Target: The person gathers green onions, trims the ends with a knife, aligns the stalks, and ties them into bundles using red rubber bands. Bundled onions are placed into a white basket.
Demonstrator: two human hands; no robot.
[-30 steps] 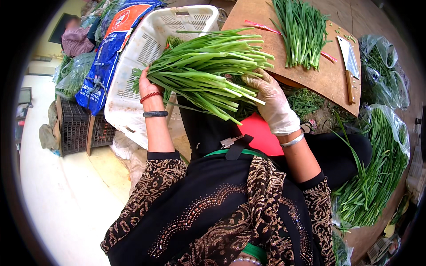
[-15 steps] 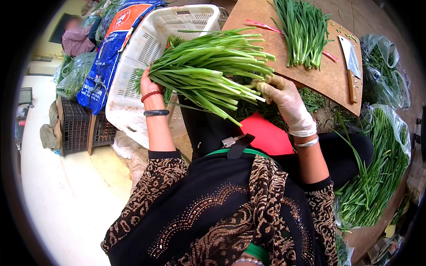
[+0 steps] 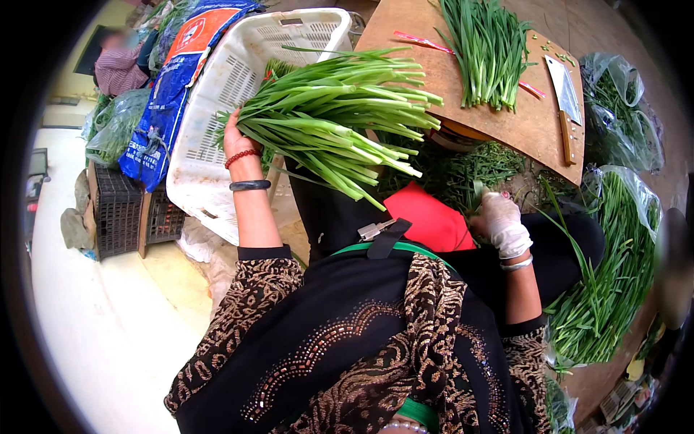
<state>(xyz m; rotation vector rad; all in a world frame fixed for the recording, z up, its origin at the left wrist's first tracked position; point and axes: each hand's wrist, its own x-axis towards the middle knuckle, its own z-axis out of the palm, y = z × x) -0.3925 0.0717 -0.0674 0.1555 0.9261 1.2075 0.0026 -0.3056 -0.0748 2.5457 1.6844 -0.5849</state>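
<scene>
My left hand (image 3: 235,139), with a red bead bracelet and a dark bangle, is closed round a thick bunch of Chinese chives (image 3: 340,126). Their pale cut ends fan out to the right, and the leaf tips reach over the white crate. Lower right, away from the bunch, my gloved right hand (image 3: 502,224) is beside my knee with its fingers curled. A pale sliver shows by its fingertips, too small to name. Below and beyond that hand lies a heap of green trimmings (image 3: 473,170). A red cloth (image 3: 426,217) lies next to it.
A wooden board (image 3: 405,69) carries another chive bunch (image 3: 484,58), red strips (image 3: 423,42) and a cleaver (image 3: 566,108). Bagged chives (image 3: 614,275) lie at the right. The white crate (image 3: 210,116) stands at left beside a blue sack (image 3: 155,119). A person (image 3: 119,65) sits far left.
My right hand has left the stem ends and moved down and right, over the trimmings beside my knee. The left hand still holds the bunch, nearly in place.
</scene>
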